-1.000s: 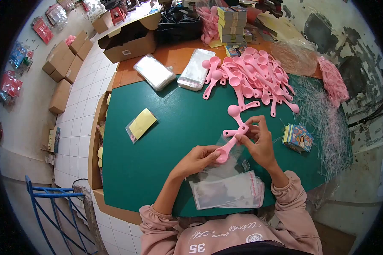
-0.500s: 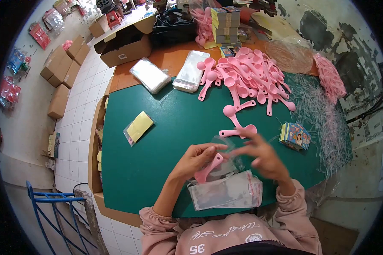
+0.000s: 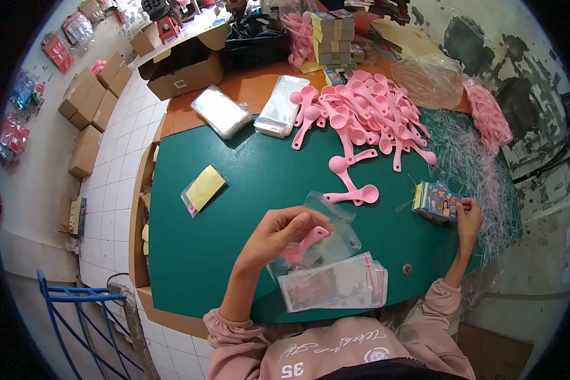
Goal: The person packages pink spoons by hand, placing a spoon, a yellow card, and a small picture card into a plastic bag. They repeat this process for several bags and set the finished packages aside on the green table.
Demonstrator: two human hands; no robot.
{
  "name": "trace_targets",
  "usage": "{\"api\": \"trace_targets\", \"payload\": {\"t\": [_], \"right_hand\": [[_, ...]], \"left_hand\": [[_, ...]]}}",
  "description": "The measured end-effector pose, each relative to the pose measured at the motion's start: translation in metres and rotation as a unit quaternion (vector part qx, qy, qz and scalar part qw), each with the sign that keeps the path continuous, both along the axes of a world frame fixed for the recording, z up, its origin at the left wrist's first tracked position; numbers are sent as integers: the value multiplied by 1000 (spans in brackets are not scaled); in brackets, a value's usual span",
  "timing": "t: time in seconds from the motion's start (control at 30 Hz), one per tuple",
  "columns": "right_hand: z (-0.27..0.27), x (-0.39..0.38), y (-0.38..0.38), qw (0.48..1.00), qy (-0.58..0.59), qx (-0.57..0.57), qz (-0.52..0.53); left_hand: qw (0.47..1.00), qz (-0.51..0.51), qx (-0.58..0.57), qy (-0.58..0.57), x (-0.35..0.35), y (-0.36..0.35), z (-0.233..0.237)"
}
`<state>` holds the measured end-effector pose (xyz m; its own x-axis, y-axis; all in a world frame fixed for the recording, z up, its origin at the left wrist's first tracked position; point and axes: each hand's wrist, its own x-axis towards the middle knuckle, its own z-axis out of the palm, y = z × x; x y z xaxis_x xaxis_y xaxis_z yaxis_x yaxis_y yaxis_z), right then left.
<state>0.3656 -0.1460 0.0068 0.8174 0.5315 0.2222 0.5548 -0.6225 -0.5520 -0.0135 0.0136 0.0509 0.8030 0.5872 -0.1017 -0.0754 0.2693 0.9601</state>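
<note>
My left hand [image 3: 278, 235] is closed near the table's front, holding a clear plastic bag [image 3: 341, 235] together with a pink measuring spoon [image 3: 311, 242] whose holed handle points up and right. Whether the spoon lies inside the bag is hard to see. Over on the right, my right hand [image 3: 469, 218] pinches the edge of a printed card on the small stack of blue and yellow cards [image 3: 438, 201]. Below my left hand lies a pile of clear flat bags [image 3: 329, 285] with reddish seal strips. Loose pink spoons [image 3: 354, 190] lie just beyond the held bag.
A heap of pink spoons [image 3: 373, 111] covers the back of the green table [image 3: 247, 171]. Two bag bundles [image 3: 220, 113] sit at back left, near a filled packet with a yellow card [image 3: 206, 190]. Shredded plastic strands [image 3: 468, 158] hang along the right edge. Banded card stacks [image 3: 333, 38] stand behind.
My right hand has left the bag and moved right to the card stack. My left hand keeps the bag and spoon. A round metallic spot on the table now shows.
</note>
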Motion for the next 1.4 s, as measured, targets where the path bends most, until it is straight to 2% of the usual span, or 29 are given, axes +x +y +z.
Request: {"api": "trace_targets", "payload": {"t": [0.03, 0.1, 0.13, 0.17, 0.2, 0.27, 0.33, 0.37, 0.43, 0.53, 0.6, 0.67, 0.73, 0.77, 0.83, 0.87, 0.9, 0.97, 1.0, 1.07, 1.1, 1.13, 1.17, 1.2, 1.23, 1.33, 1.4], "right_hand": [[2, 1, 0, 1000, -1, 2, 3], [4, 5, -2, 988, -108, 46, 104], [18, -9, 5, 988, -107, 45, 106], [33, -28, 15, 979, 22, 132, 154], [47, -51, 25, 945, 150, 217, 195], [62, -90, 42, 907, 230, 225, 271], [67, -120, 57, 873, 258, 240, 336], [69, -129, 61, 872, 260, 240, 338], [75, -140, 68, 865, 228, 127, 428], [81, -142, 72, 846, 183, 65, 497], [85, -143, 76, 837, 180, 47, 515], [84, -147, 78, 828, 176, 30, 532], [75, -152, 81, 791, 167, -2, 588], [72, -154, 84, 791, 167, -1, 589], [66, -156, 92, 742, 204, -88, 633], [63, -158, 96, 742, 176, -112, 637], [54, -161, 98, 742, 176, -111, 637], [35, -165, 104, 715, 166, 16, 679], [29, -165, 106, 714, 166, 16, 680], [23, -163, 107, 713, 275, -127, 632], [23, -161, 108, 713, 276, -127, 632], [23, -158, 108, 723, 338, -104, 594], [24, -156, 107, 728, 400, -80, 551], [25, -152, 107, 706, 484, -49, 515], [24, -150, 108, 706, 484, -47, 514], [24, -152, 112, 732, 441, -35, 519], [34, -159, 111, 725, 514, -23, 458]], "left_hand": [[1000, 3, 2, -1, 0, 1, 0], [999, -24, 11, 42, 1, 5, -1], [999, -22, 10, 42, 2, 6, -4], [998, -42, 6, 39, 4, 7, -9], [997, -64, 3, 36, 7, 8, -13], [996, -74, -3, 43, 12, 8, -18], [996, -78, -7, 51, 15, 7, -21], [996, -68, -7, 64, 15, 5, -22], [995, -55, -5, 79, 13, 7, -24], [994, -71, 37, 70, 12, 9, -28], [988, -48, 122, 87, 16, 4, -32], [983, -71, 137, 102, 20, 3, -29], [977, -92, 153, 118, 23, 1, -29], [978, -76, 156, 113, 25, -1, -33], [979, -58, 160, 108, 25, -2, -28], [965, -56, 207, 153, 24, -4, -22], [945, -55, 253, 198, 24, -5, -16], [941, -36, 245, 229, 25, -10, -14], [937, -17, 235, 259, 25, -12, -13], [934, -38, 212, 284, 19, -8, -7], [931, -59, 190, 307, 14, -6, -5], [931, -60, 189, 308, 3, 0, -16], [962, -59, 169, 209, -13, 9, -37], [982, -56, 147, 108, -20, 13, -42], [982, -57, 147, 108, -22, 12, -45], [996, 62, -13, 56, -20, 10, -44], [995, 69, -23, 61, -21, 10, -45]]}}
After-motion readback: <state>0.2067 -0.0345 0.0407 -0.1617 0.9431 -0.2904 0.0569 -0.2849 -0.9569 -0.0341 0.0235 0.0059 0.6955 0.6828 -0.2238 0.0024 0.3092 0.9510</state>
